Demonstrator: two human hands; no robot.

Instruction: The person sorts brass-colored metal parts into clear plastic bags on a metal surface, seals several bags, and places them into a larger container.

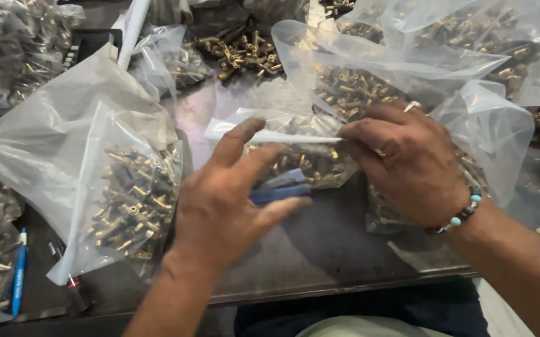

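A small clear plastic bag filled with brass fittings lies at the middle of the dark table. My right hand, with a ring and a beaded bracelet, pinches the bag's top edge on the right side. My left hand rests over the bag's left part with fingers spread and holds a blue tool under its fingers. The bag's lower left is hidden by my left hand.
Several more clear bags of brass fittings surround it: one at the left, larger ones at the upper right. Loose brass fittings lie at the back. A blue pen and a marker lie near the front left edge.
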